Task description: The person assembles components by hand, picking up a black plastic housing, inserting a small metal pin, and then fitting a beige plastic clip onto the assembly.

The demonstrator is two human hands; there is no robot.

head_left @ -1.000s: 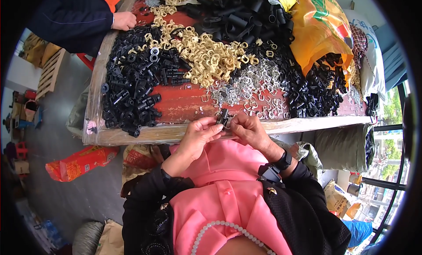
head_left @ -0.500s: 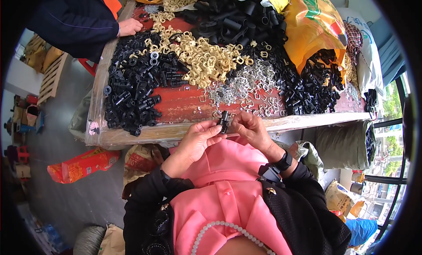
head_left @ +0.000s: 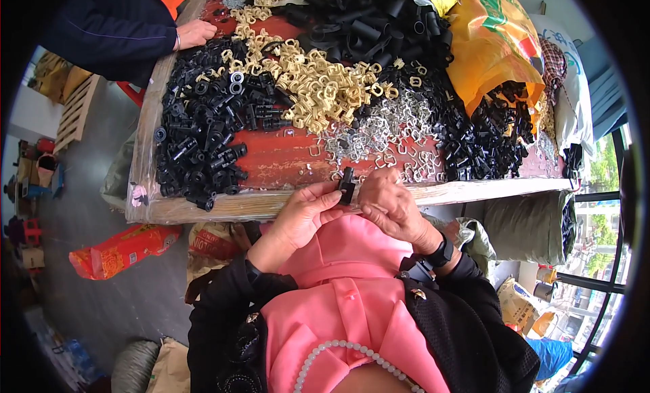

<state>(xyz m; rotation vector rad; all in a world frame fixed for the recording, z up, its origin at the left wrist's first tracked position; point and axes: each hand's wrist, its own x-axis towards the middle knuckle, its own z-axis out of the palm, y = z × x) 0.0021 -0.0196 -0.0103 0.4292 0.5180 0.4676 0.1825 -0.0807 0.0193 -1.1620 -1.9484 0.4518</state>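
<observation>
My left hand (head_left: 306,213) pinches a small black plastic tube fitting (head_left: 347,183) between thumb and fingers. The fitting stands nearly upright at the table's front edge, above my lap. Close against its right side is my right hand (head_left: 394,207), back of the hand up and fingers curled inward. Whatever those fingers hold, if anything, is hidden. Just beyond both hands lie thin silver metal clips (head_left: 379,136) on the red tabletop (head_left: 277,159). Similar black fittings (head_left: 200,139) are heaped to the left, and cream-coloured plastic clips (head_left: 318,85) farther back.
Black tubes (head_left: 372,31) pile up at the back. An orange bag (head_left: 491,44) spills small black parts (head_left: 487,146) at the right. A co-worker's hand (head_left: 196,34) rests at the far left edge. Below stand a red package (head_left: 125,251) and a sack (head_left: 525,224).
My right hand has rolled over, its knuckles now up and its fingers curled beside the fitting. My left hand keeps its pinch on the fitting. The view has shifted slightly.
</observation>
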